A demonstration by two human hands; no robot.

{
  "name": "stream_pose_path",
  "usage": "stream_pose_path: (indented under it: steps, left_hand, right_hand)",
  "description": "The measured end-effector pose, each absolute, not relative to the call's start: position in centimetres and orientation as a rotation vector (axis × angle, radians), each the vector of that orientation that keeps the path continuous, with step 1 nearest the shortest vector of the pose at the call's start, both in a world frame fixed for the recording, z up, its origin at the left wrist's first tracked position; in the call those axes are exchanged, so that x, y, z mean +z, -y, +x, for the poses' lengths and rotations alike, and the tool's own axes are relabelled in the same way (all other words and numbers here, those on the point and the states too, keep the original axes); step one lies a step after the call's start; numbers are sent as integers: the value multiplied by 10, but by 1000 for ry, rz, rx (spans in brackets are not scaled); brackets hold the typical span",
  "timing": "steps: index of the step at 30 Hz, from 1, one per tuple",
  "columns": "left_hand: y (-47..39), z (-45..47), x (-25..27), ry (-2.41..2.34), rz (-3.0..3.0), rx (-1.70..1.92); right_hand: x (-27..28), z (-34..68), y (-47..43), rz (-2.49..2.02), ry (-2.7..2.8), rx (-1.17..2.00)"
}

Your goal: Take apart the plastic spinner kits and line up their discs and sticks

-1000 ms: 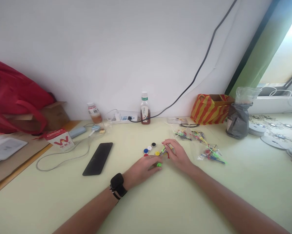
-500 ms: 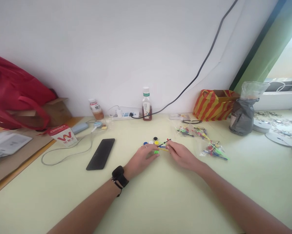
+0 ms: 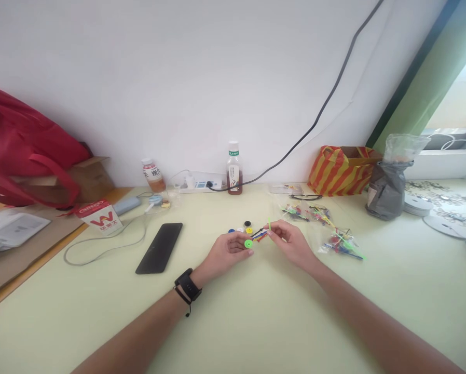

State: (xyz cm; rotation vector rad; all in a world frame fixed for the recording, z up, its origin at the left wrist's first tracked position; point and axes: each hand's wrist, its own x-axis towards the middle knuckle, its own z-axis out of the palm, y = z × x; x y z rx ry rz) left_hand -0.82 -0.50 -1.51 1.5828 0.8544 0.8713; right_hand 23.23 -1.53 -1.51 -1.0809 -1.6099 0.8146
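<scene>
Tipped more upright since the earlier frame: green stick, pinched with coloured sticks in fingers of right hand, between both hands; left hand loosely curled, thumb apart, by green disc. Pinch lightly but steadily.

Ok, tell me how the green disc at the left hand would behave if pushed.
The green disc is probably light, being smaller than the left hand. Its round outline suggests it could roll if tipped on edge. Its circular shape hints at stiffness.
</scene>
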Motion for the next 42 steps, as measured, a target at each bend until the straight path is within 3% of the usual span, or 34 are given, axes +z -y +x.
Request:
stream_pose_path:
  steps: [6, 18, 42]
  left_hand:
    - [11, -6, -9, -817, 1596, 908]
    - [10, -6, -12, -931, 1773, 1147]
    - [21, -2, -5, -849, 2032, 1001]
  right_hand:
    - [-6, 223, 27, -986, 1394, 1328]
    - [-3, 220, 30, -973, 1348, 1283]
    - [-4, 212, 34, -959, 1511, 1328]
